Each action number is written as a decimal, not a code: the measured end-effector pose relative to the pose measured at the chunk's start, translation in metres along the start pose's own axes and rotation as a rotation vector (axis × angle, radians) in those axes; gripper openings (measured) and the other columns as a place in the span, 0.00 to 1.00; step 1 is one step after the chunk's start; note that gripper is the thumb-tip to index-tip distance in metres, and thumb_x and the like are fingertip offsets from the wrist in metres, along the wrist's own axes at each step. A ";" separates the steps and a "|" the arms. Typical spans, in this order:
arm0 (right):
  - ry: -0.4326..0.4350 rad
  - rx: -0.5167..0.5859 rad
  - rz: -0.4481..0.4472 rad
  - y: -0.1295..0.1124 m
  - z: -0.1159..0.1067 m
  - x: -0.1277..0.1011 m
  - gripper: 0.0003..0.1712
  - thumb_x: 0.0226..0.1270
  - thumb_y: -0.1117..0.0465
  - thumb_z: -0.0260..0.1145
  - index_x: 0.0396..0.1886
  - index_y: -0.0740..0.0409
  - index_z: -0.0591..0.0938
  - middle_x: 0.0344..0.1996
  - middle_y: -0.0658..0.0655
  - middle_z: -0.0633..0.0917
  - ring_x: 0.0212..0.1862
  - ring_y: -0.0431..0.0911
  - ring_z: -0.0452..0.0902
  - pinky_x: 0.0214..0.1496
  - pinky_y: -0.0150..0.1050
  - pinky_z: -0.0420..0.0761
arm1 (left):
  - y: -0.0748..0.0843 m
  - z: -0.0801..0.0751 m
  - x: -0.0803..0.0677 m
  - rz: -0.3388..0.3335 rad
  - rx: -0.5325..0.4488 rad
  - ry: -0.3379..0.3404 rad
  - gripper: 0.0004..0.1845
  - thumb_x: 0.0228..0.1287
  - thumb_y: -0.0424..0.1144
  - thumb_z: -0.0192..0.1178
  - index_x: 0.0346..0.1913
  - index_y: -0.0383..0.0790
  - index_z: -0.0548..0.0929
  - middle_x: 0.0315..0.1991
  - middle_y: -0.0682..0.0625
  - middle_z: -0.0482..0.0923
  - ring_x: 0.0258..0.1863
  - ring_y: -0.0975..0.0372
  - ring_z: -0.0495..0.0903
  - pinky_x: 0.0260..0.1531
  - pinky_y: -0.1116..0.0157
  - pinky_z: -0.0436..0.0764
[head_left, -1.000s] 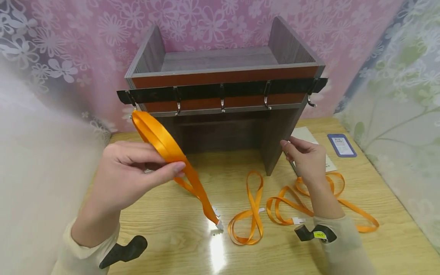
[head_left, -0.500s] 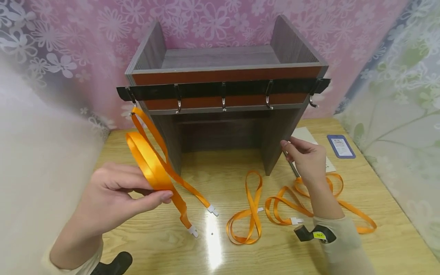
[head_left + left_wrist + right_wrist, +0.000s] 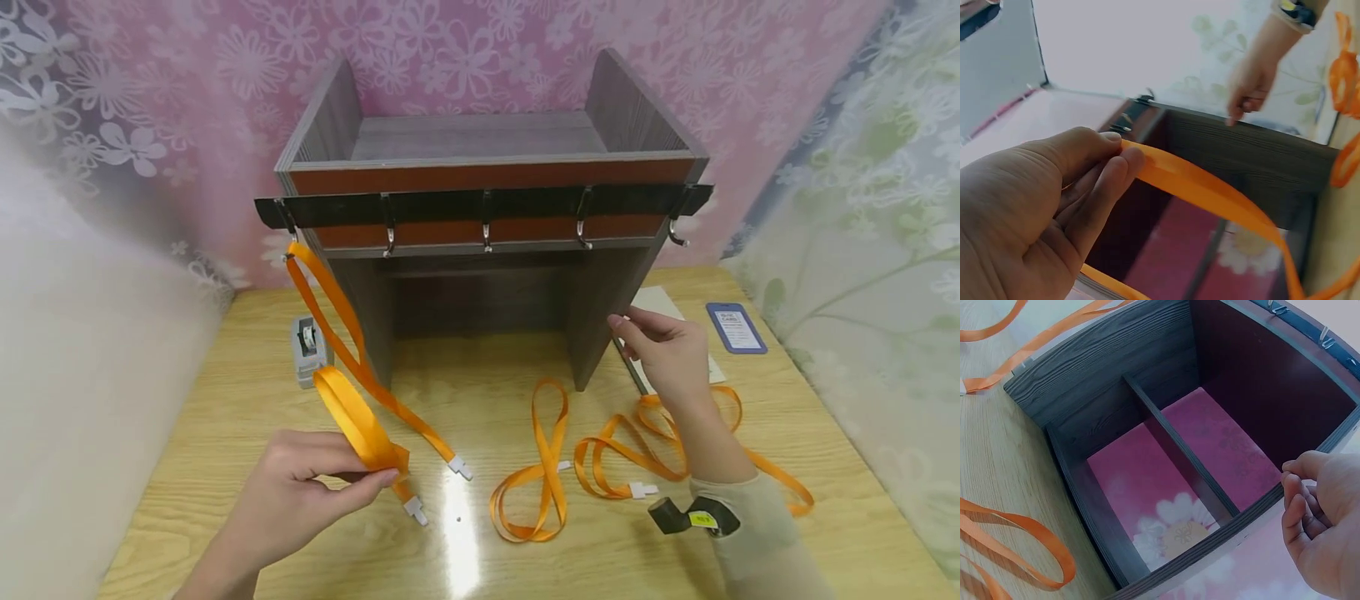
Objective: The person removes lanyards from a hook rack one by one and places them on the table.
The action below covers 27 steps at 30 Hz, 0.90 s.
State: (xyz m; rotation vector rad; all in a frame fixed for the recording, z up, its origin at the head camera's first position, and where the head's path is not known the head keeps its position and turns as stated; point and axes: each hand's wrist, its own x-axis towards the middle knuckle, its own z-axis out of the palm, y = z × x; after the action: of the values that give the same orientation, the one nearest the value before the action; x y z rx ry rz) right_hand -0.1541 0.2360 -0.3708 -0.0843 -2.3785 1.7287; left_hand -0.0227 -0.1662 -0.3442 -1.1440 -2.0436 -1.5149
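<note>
Your left hand (image 3: 300, 492) pinches a fold of the orange ribbon (image 3: 352, 367) between thumb and fingers, low over the table (image 3: 225, 433). From there the ribbon runs up to the leftmost hook (image 3: 287, 218) on the shelf's (image 3: 487, 175) black rail, and its white clips (image 3: 461, 468) lie on the table. Your right hand (image 3: 663, 354), fingers curled, touches the shelf's right side panel; whether it grips anything I cannot tell. More ribbons (image 3: 536, 467) lie beside it.
</note>
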 end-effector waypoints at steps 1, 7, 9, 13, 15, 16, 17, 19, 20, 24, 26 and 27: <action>-0.006 -0.006 -0.011 0.000 0.000 0.000 0.25 0.65 0.51 0.72 0.53 0.65 0.86 0.21 0.38 0.87 0.24 0.38 0.79 0.38 0.24 0.83 | -0.002 0.003 -0.004 -0.027 0.002 -0.003 0.13 0.48 0.19 0.72 0.37 0.36 0.91 0.31 0.47 0.89 0.29 0.68 0.86 0.25 0.77 0.82; -0.027 -0.022 -0.038 -0.001 -0.002 -0.001 0.24 0.66 0.53 0.72 0.53 0.66 0.86 0.23 0.36 0.88 0.24 0.37 0.80 0.36 0.24 0.83 | -0.007 0.015 -0.018 -0.149 0.047 -0.017 0.14 0.50 0.21 0.72 0.35 0.45 0.91 0.30 0.53 0.89 0.29 0.71 0.85 0.25 0.77 0.83; -0.027 -0.021 -0.032 -0.001 -0.002 0.000 0.24 0.65 0.52 0.72 0.53 0.66 0.86 0.23 0.37 0.88 0.24 0.37 0.79 0.36 0.24 0.83 | -0.009 0.019 -0.022 -0.186 0.041 -0.018 0.13 0.52 0.22 0.72 0.34 0.46 0.91 0.30 0.53 0.89 0.29 0.72 0.85 0.27 0.76 0.84; -0.020 -0.030 -0.021 -0.001 -0.002 0.000 0.25 0.65 0.51 0.72 0.53 0.65 0.86 0.23 0.37 0.88 0.24 0.36 0.79 0.37 0.24 0.83 | -0.016 0.031 -0.030 -0.266 -0.007 -0.040 0.11 0.55 0.25 0.72 0.33 0.46 0.91 0.29 0.55 0.89 0.28 0.71 0.84 0.26 0.74 0.84; -0.020 -0.039 -0.022 -0.002 -0.002 0.001 0.25 0.65 0.51 0.72 0.53 0.65 0.86 0.22 0.36 0.87 0.24 0.37 0.79 0.37 0.24 0.83 | -0.022 0.037 -0.036 -0.297 -0.030 -0.052 0.09 0.56 0.26 0.71 0.33 0.46 0.91 0.30 0.53 0.89 0.27 0.70 0.85 0.25 0.73 0.84; -0.022 -0.044 -0.020 -0.002 -0.002 0.001 0.25 0.65 0.51 0.72 0.53 0.65 0.86 0.22 0.36 0.87 0.24 0.36 0.79 0.37 0.24 0.83 | -0.026 0.040 -0.040 -0.291 -0.032 -0.056 0.09 0.56 0.26 0.72 0.33 0.46 0.91 0.30 0.53 0.89 0.27 0.70 0.85 0.25 0.74 0.84; -0.023 -0.044 -0.018 -0.002 -0.002 0.001 0.24 0.65 0.51 0.72 0.53 0.65 0.86 0.22 0.36 0.87 0.23 0.36 0.79 0.37 0.24 0.83 | -0.029 0.042 -0.044 -0.282 -0.032 -0.055 0.09 0.56 0.27 0.72 0.33 0.45 0.91 0.29 0.52 0.89 0.27 0.70 0.84 0.25 0.74 0.84; -0.025 -0.049 -0.020 -0.001 -0.003 0.001 0.24 0.65 0.52 0.72 0.53 0.65 0.86 0.23 0.36 0.87 0.23 0.36 0.79 0.37 0.24 0.83 | -0.037 0.047 -0.052 -0.260 -0.037 -0.049 0.09 0.55 0.26 0.72 0.33 0.44 0.91 0.29 0.51 0.89 0.28 0.70 0.85 0.25 0.75 0.83; -0.025 -0.049 -0.020 -0.001 -0.003 0.000 0.24 0.65 0.52 0.72 0.53 0.65 0.86 0.23 0.36 0.88 0.23 0.35 0.79 0.37 0.24 0.83 | -0.041 0.049 -0.056 -0.227 -0.036 -0.045 0.09 0.54 0.24 0.72 0.33 0.43 0.91 0.29 0.49 0.89 0.28 0.70 0.85 0.25 0.76 0.83; -0.008 -0.046 -0.011 -0.001 -0.002 -0.001 0.24 0.65 0.50 0.72 0.52 0.64 0.87 0.23 0.37 0.88 0.24 0.35 0.79 0.37 0.25 0.83 | -0.055 0.057 -0.067 -0.131 -0.045 -0.026 0.12 0.49 0.20 0.73 0.34 0.39 0.91 0.30 0.47 0.89 0.28 0.68 0.86 0.26 0.78 0.82; -0.002 -0.046 -0.006 -0.001 -0.001 -0.001 0.25 0.64 0.48 0.72 0.51 0.63 0.87 0.23 0.37 0.88 0.24 0.36 0.79 0.37 0.26 0.84 | -0.060 0.060 -0.072 -0.118 -0.041 -0.016 0.12 0.49 0.20 0.73 0.34 0.39 0.91 0.30 0.47 0.89 0.28 0.68 0.86 0.26 0.78 0.82; 0.000 -0.043 -0.006 -0.002 -0.001 -0.001 0.25 0.64 0.48 0.72 0.51 0.63 0.87 0.22 0.37 0.87 0.24 0.36 0.79 0.37 0.26 0.84 | -0.063 0.060 -0.073 -0.117 -0.039 -0.012 0.12 0.49 0.20 0.73 0.34 0.39 0.91 0.29 0.47 0.89 0.27 0.69 0.86 0.25 0.78 0.81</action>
State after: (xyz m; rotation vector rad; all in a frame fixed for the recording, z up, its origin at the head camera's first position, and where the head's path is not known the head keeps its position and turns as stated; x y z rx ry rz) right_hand -0.1533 0.2364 -0.3691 -0.0832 -2.4142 1.6749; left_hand -0.0153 -0.1466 -0.4560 -1.0668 -2.1318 -1.6132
